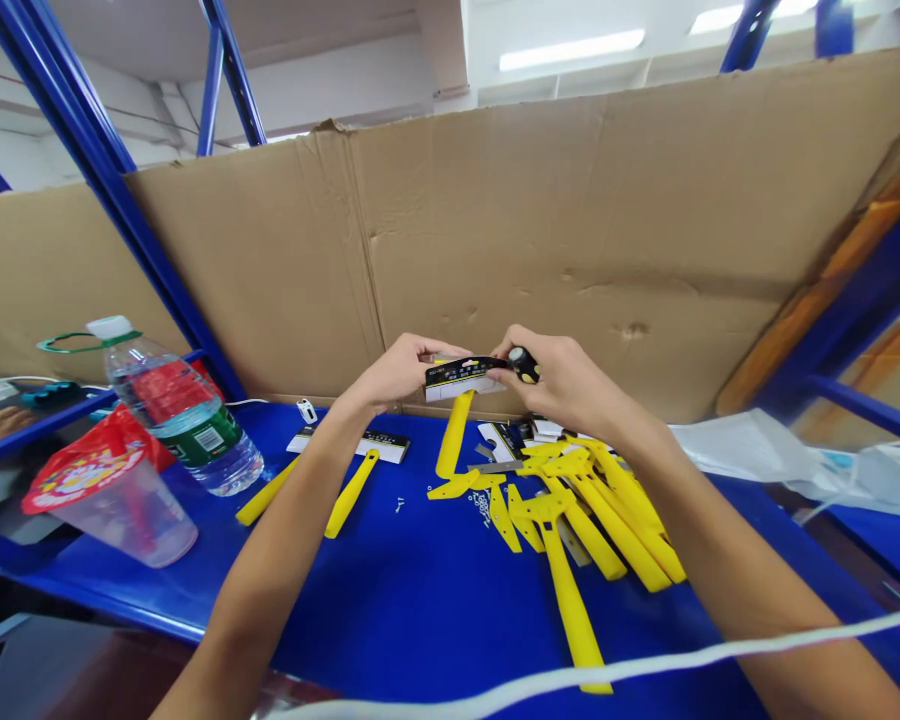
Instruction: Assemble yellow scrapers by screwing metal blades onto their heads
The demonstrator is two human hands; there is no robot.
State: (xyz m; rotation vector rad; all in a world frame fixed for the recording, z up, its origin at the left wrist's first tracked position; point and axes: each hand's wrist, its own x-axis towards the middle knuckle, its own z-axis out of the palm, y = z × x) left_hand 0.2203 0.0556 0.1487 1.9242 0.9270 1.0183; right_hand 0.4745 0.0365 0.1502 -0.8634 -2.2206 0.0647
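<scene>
A black and white printed card (pixel 461 378) is held up over the blue table, across the head of a yellow scraper whose handle (pixel 455 435) hangs down below it. My left hand (pixel 401 372) is closed on the card's left end and upper edge. At its right end the fingers of my right hand (pixel 547 370) pinch the card, and a black screwdriver handle (pixel 524 364) is tucked in the same hand. Yellow scrapers (pixel 607 510) lie piled to the right, with small yellow parts (pixel 502 515) and tiny screws (pixel 484 503) beside them.
Two carded scrapers (pixel 352 492) lie left of centre. A water bottle (pixel 187 420) and a plastic cup (pixel 131 510) stand tilted in view at the left. Cardboard (pixel 495 240) walls the back. A white cable (pixel 570 675) crosses the front; plastic bags (pixel 757 445) lie right.
</scene>
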